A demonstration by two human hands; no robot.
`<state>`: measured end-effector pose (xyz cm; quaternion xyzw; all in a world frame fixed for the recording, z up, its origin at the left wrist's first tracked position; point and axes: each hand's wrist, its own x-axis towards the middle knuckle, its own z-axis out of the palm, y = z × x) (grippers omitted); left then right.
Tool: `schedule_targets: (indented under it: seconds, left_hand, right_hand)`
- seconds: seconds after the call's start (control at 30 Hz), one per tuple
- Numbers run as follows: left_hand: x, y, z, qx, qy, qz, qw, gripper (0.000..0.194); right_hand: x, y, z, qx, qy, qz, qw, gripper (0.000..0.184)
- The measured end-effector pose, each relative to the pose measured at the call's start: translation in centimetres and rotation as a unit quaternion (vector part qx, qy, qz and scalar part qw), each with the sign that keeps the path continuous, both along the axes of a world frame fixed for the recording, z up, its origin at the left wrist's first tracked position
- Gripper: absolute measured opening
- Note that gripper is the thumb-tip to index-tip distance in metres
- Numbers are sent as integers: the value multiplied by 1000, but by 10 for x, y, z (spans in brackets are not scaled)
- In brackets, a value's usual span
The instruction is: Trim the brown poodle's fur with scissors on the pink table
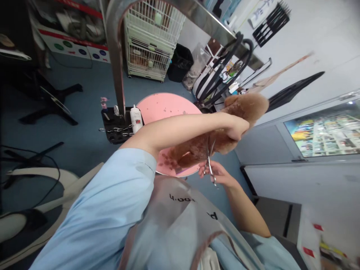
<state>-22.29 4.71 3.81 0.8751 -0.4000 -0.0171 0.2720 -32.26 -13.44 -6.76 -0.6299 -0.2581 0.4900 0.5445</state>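
Note:
A brown, curly-haired dog [194,150] is on the round pink table [165,105], partly hidden behind my left forearm. My left arm reaches across it, and my left hand [237,127] is closed on fur near the dog's head [249,105]; some of those fingers are out of sight. Below, my right hand [218,173] is closed round the handles of metal scissors [209,163]. Their blades point up and are parted against the coat at the dog's side. Loose brown clippings [167,162] lie on the table's near edge.
A metal arm [116,67] rises beside a black tool holder [115,131] with a white bottle [136,119]. Wire cages [150,56] and a black bin [180,62] stand behind the table. Black hoses [222,71] hang at its far right; a chair [67,183] is on the left.

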Motion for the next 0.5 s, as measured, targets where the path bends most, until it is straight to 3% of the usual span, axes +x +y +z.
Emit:
schedule_targets:
  seconds: [0.1, 0.27, 0.37, 0.5]
  left_hand:
    - [0, -1, 2, 7, 4, -2, 1000, 23]
    - [2, -2, 2, 20, -5, -19, 1000, 23]
    - [-1, 0, 4, 40, -19, -16, 999, 27]
    - [-3, 2, 2, 23, -16, -21, 999, 28]
  right_hand:
    - [-1, 3, -9, -34, 3, -28, 999, 43]
    - [-7, 7, -18, -10, -20, -54, 998, 54]
    - [-9, 10, -19, -50, -24, -80, 995, 43]
    - [-7, 10, -15, -72, -36, -63, 995, 51]
